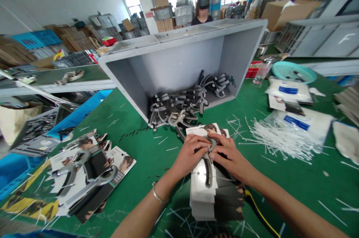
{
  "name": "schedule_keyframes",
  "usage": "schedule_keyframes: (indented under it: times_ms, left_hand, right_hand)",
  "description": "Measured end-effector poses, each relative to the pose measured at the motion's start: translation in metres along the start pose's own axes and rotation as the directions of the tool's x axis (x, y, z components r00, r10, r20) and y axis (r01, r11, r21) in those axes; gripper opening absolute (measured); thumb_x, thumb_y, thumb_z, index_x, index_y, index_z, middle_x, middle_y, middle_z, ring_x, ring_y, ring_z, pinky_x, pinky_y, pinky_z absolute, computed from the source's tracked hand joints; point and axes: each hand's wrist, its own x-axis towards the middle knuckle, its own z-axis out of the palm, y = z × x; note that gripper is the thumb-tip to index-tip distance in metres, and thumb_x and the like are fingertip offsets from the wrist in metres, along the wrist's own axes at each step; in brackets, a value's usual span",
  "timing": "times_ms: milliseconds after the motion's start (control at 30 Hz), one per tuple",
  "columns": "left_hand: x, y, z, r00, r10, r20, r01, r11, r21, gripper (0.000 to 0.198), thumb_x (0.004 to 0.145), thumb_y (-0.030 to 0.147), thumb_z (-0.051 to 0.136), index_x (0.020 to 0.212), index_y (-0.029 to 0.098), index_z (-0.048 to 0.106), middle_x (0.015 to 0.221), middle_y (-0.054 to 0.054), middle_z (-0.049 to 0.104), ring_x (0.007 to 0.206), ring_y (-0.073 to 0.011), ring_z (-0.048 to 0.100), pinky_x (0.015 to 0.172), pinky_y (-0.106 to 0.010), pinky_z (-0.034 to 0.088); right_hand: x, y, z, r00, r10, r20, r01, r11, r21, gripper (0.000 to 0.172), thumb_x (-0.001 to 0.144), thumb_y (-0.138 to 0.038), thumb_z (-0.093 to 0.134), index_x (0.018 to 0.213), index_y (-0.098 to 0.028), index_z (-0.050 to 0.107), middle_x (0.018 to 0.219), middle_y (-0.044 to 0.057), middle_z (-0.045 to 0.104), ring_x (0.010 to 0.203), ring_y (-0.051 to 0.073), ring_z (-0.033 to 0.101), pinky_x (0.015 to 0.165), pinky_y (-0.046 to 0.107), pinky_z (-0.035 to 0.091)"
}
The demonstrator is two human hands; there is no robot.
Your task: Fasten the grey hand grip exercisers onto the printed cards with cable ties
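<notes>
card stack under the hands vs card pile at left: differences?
The card stack is squared and neat; the card pile is fanned out loose. The stack carries one hand grip, held by the left hand and right hand; the pile carries at least two grips, untouched. Both are printed cards on the green table.

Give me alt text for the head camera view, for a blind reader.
The left hand and right hand hold the top of a grey hand grip against a stack of printed cards on a green table. Behind, a grey bin on its side holds more hand grips; white plastic strips lie to the right.
</notes>
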Motion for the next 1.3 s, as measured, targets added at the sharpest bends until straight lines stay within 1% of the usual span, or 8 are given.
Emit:
schedule_keyframes:
  times_ms: [233, 400, 733, 867, 933, 1000, 1167, 1300]
  left_hand:
    - [0.001, 0.004, -0.006, 0.998, -0.057, -0.011, 0.057, 0.998, -0.025, 0.015, 0.093, 0.023, 0.059, 0.091, 0.022, 0.074, 0.097, -0.003, 0.074, 0.097, -0.0187, 0.061, 0.094, -0.036, 0.04]
    - [0.0, 0.025, 0.0, 0.989, -0.018, -0.147, 0.061, 0.955, 0.291, 0.014, 0.092, 0.024, 0.059, 0.082, 0.02, 0.068, 0.087, -0.003, 0.069, 0.094, -0.0211, 0.057, 0.091, -0.04, 0.038]
    - [-0.042, 0.037, 0.037, 0.971, 0.164, 0.175, -0.239, 0.712, 0.66, 0.017, 0.091, 0.011, 0.047, 0.084, 0.015, 0.063, 0.089, -0.01, 0.062, 0.088, -0.026, 0.053, 0.081, -0.044, 0.043]
    - [-0.056, 0.045, 0.029, 0.999, 0.036, 0.001, -0.028, 0.756, 0.654, 0.029, 0.091, 0.033, 0.059, 0.112, 0.014, 0.059, 0.114, -0.013, 0.06, 0.11, -0.03, 0.05, 0.095, -0.049, 0.042]
    - [-0.065, 0.049, 0.021, 0.984, -0.074, -0.161, 0.162, 0.744, 0.648, 0.057, 0.081, 0.05, 0.068, 0.121, 0.012, 0.053, 0.121, -0.016, 0.055, 0.115, -0.0334, 0.048, 0.097, -0.053, 0.041]
    - [-0.073, 0.048, 0.015, 0.955, -0.177, -0.236, 0.289, 0.728, 0.622, 0.057, 0.078, 0.051, 0.071, 0.117, 0.012, 0.053, 0.114, -0.014, 0.057, 0.107, -0.0317, 0.052, 0.092, -0.052, 0.044]
    - [-0.076, 0.041, 0.011, 0.941, -0.283, -0.187, 0.339, 0.794, 0.505, 0.016, 0.086, 0.025, 0.061, 0.1, 0.016, 0.057, 0.095, -0.008, 0.06, 0.091, -0.0244, 0.058, 0.085, -0.044, 0.049]
    - [-0.075, 0.042, -0.003, 0.954, -0.278, -0.113, 0.299, 0.861, 0.411, 0.011, 0.091, 0.023, 0.054, 0.097, 0.018, 0.062, 0.093, -0.007, 0.062, 0.09, -0.0227, 0.06, 0.084, -0.039, 0.05]
  right_hand:
    - [0.003, 0.002, 0.009, 0.989, 0.069, -0.134, -0.06, 0.996, 0.071, 0.018, 0.096, -0.033, 0.053, 0.089, -0.025, 0.068, 0.135, 0.005, 0.054, 0.129, 0.026, 0.042, 0.108, 0.049, 0.03]
    - [0.005, 0.005, 0.019, 0.973, 0.008, -0.232, 0.0, 0.999, 0.036, 0.019, 0.094, -0.022, 0.052, 0.111, -0.026, 0.06, 0.133, 0.006, 0.056, 0.128, 0.025, 0.043, 0.108, 0.048, 0.031]
    - [0.032, 0.011, 0.026, 0.952, -0.034, -0.304, 0.044, 0.999, 0.026, 0.027, 0.088, -0.017, 0.057, 0.114, -0.023, 0.059, 0.125, 0.008, 0.062, 0.119, 0.026, 0.051, 0.102, 0.048, 0.035]
    - [0.016, 0.0, 0.015, 0.949, -0.072, -0.307, 0.065, 0.997, -0.033, 0.018, 0.092, -0.02, 0.056, 0.109, -0.022, 0.06, 0.122, 0.008, 0.063, 0.117, 0.026, 0.051, 0.101, 0.046, 0.035]
    - [-0.003, -0.01, 0.006, 0.965, -0.122, -0.234, 0.101, 0.99, -0.103, 0.011, 0.095, -0.021, 0.054, 0.103, -0.022, 0.061, 0.112, 0.007, 0.065, 0.109, 0.024, 0.053, 0.097, 0.043, 0.038]
    - [-0.021, -0.021, 0.0, 0.981, -0.162, -0.102, 0.139, 0.969, -0.203, 0.009, 0.096, -0.022, 0.053, 0.098, -0.021, 0.062, 0.1, 0.005, 0.066, 0.097, 0.023, 0.054, 0.09, 0.041, 0.042]
    - [-0.031, -0.043, 0.014, 0.973, -0.201, 0.116, 0.232, 0.802, -0.55, 0.009, 0.091, -0.022, 0.059, 0.088, -0.017, 0.066, 0.085, 0.009, 0.064, 0.086, 0.028, 0.053, 0.081, 0.045, 0.044]
    - [-0.018, -0.049, 0.028, 0.963, -0.232, 0.135, 0.263, 0.713, -0.65, 0.017, 0.091, -0.012, 0.054, 0.079, -0.017, 0.065, 0.078, 0.011, 0.064, 0.08, 0.029, 0.053, 0.074, 0.044, 0.043]
